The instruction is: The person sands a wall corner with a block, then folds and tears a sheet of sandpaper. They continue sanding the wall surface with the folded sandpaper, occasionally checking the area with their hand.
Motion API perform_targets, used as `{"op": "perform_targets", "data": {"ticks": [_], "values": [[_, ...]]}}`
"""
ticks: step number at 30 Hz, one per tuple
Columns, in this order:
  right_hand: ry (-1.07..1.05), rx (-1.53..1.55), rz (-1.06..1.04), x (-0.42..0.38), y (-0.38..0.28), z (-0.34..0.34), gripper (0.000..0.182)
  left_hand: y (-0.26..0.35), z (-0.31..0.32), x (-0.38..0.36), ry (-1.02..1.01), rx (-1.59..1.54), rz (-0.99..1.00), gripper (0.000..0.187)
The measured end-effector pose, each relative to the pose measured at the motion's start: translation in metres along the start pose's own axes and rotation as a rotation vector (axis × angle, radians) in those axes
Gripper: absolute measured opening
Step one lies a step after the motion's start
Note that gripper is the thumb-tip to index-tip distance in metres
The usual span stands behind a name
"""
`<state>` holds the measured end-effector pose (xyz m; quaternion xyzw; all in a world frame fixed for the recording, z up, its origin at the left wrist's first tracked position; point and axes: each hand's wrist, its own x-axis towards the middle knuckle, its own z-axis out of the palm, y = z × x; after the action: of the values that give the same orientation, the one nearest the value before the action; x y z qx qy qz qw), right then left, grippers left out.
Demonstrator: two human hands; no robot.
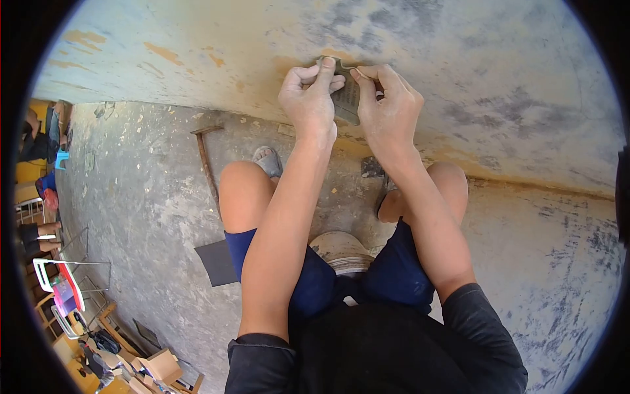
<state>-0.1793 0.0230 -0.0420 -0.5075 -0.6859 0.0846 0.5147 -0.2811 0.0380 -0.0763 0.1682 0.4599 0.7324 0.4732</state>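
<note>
A small grey-green piece of sandpaper (pixel 348 98) with faint print on its back hangs between my hands, close to the wall (pixel 499 59). My left hand (pixel 312 98) pinches its upper left edge between thumb and curled fingers. Opposite it, my right hand (pixel 388 108) grips the upper right edge with thumb and forefinger. The paper's top edge looks bent between the two grips. Pale dust coats both hands. Orange-brown and dark patches mark the wall around them.
A wooden-handled hammer-like tool (pixel 206 161) lies on the concrete floor (pixel 151 217) to the left. Near my left thigh is a dark sheet (pixel 218 264). A pale bucket (pixel 341 249) stands between my legs. Chairs, cardboard boxes (pixel 161 366) and other people are at the far left.
</note>
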Motion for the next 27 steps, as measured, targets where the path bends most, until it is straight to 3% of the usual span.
{"op": "perform_targets", "data": {"ticks": [7,9,13,16,20,22,27], "values": [[0.029,0.015,0.006,-0.006,-0.002,-0.017,0.002,-0.001,0.003,-0.009,-0.095,0.047,-0.119,0.022],[-0.014,0.035,0.140,-0.004,-0.003,-0.015,0.002,0.005,0.003,-0.006,-0.075,0.041,-0.093,0.023],[0.002,0.080,-0.028,0.004,-0.009,0.011,0.003,0.009,-0.009,0.012,-0.017,-0.045,0.001,0.022],[0.016,0.059,-0.055,0.000,-0.002,0.009,0.003,0.009,-0.009,0.014,-0.012,-0.074,-0.094,0.022],[0.030,0.001,-0.010,-0.006,-0.003,-0.013,0.004,0.001,-0.002,-0.005,-0.152,0.055,-0.165,0.019],[0.051,0.025,0.129,-0.007,-0.004,-0.016,0.003,-0.002,-0.001,-0.009,-0.145,0.053,-0.163,0.020],[0.023,0.003,0.030,0.001,-0.007,0.007,0.004,0.008,-0.007,0.003,-0.080,0.043,-0.083,0.021]]}}
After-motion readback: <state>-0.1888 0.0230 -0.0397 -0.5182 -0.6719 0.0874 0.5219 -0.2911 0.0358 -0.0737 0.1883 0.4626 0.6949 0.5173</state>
